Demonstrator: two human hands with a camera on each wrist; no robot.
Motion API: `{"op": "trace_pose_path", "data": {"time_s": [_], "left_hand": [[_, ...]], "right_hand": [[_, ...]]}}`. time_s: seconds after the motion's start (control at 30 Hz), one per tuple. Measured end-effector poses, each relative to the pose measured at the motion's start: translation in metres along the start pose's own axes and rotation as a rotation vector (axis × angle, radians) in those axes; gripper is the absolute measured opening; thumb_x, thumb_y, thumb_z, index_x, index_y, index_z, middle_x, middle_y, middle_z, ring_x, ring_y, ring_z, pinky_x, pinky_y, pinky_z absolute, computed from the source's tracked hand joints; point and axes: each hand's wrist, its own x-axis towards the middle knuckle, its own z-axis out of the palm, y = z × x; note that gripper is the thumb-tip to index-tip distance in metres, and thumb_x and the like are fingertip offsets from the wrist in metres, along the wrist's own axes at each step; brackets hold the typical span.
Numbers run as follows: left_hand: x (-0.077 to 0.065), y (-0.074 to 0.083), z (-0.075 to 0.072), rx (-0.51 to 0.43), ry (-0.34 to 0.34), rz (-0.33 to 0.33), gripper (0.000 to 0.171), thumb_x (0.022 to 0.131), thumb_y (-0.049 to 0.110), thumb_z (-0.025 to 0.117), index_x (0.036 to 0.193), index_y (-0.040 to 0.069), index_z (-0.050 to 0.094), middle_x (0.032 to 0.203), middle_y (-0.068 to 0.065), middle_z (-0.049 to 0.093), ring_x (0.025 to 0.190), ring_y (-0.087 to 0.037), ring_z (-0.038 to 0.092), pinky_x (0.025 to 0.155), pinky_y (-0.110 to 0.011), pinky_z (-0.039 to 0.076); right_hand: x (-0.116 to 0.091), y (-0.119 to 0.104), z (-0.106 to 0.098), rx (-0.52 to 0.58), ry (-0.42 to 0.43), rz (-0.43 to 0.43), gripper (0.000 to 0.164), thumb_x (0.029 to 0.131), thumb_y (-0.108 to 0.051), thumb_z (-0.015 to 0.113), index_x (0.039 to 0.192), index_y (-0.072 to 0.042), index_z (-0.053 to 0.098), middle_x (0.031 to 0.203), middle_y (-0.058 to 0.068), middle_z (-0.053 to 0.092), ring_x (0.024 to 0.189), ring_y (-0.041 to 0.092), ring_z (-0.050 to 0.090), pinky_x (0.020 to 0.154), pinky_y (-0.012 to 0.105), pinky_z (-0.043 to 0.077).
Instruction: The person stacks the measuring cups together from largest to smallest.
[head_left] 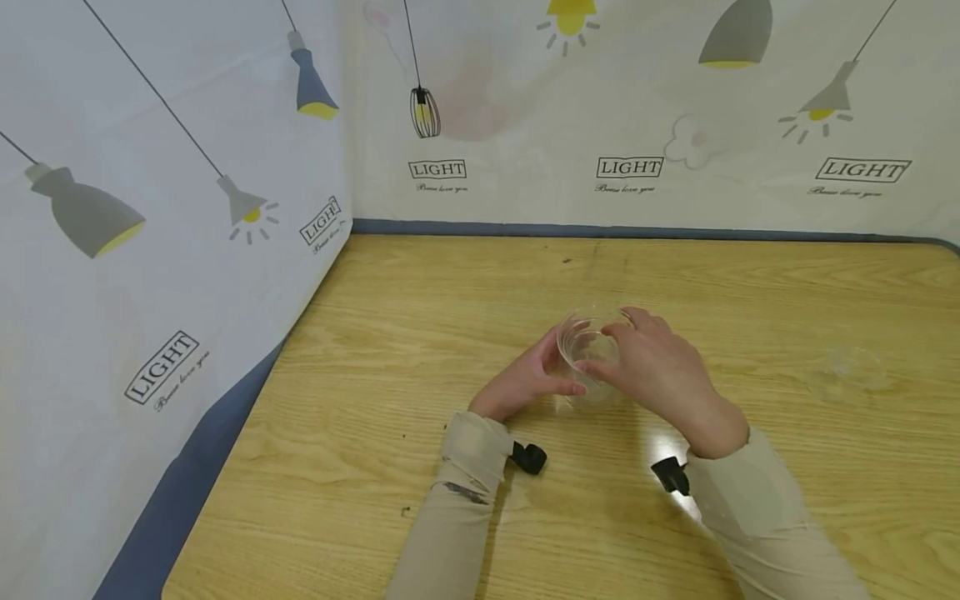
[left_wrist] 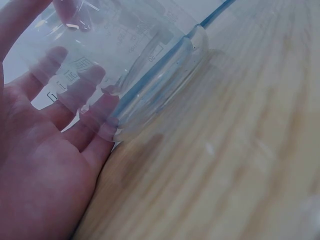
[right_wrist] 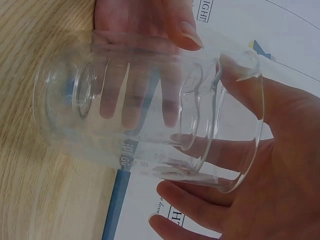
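Note:
Clear glass beakers, one nested inside another, stand upright on the wooden table. The outer beaker (head_left: 596,398) bears printed markings, visible in the left wrist view. Around its side my left hand (head_left: 528,379) holds it, thumb on the near side and fingers spread behind the glass. From above, my right hand (head_left: 663,371) pinches at the rim of the inner beaker (right_wrist: 205,120), thumb and fingers on either side of it. Several rims overlap in the right wrist view, so the exact number of nested beakers is hard to tell.
A faint, transparent glass-like object (head_left: 847,371) lies on the table (head_left: 360,350) to the right; its kind is unclear. Cloth walls (head_left: 525,125) printed with lamps stand behind and at the left. Black wrist cameras sit on both sleeves.

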Motion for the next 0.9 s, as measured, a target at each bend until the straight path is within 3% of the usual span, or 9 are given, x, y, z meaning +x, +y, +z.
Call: {"op": "trace_pose_path", "data": {"time_s": [0.17,0.4,0.63,0.9], "left_hand": [[-0.0001,-0.0001,-0.0001,0.005,0.003,0.002,0.092,0.079,0.011,0.068,0.144,0.029,0.006,0.146,0.015,0.01,0.129,0.0,0.017,0.104,-0.032,0.02],[0.0013,0.0002,0.0005,0.001,-0.002,0.034,0.089,0.078,0.009,0.068,0.141,0.037,0.012,0.147,0.012,0.011,0.132,-0.006,0.016,0.104,-0.034,0.019],[0.0021,0.0001,0.0005,0.0,-0.01,0.051,0.084,0.078,0.008,0.068,0.14,0.036,0.018,0.146,0.013,0.013,0.133,-0.012,0.015,0.103,-0.032,0.021],[0.0017,0.001,0.0009,0.01,-0.005,0.039,0.084,0.079,0.008,0.068,0.14,0.036,0.017,0.145,0.015,0.016,0.133,-0.011,0.017,0.104,-0.031,0.02]], "right_hand": [[-0.0002,0.0006,0.0,-0.005,-0.002,-0.006,0.073,0.078,-0.064,0.048,0.118,-0.003,0.056,0.132,0.024,0.036,0.115,0.043,0.038,0.075,0.058,0.041],[-0.0017,0.0011,0.0006,-0.038,0.019,-0.032,0.069,0.08,-0.062,0.047,0.118,-0.005,0.058,0.131,0.025,0.037,0.115,0.044,0.037,0.077,0.059,0.04],[-0.0028,0.0024,0.0019,-0.04,0.033,-0.062,0.068,0.082,-0.062,0.044,0.12,-0.007,0.057,0.131,0.026,0.038,0.115,0.045,0.037,0.079,0.06,0.038],[-0.0043,0.0044,0.0057,-0.006,0.055,-0.074,0.061,0.086,-0.056,0.042,0.123,-0.009,0.055,0.131,0.025,0.037,0.115,0.043,0.038,0.082,0.059,0.037]]}}
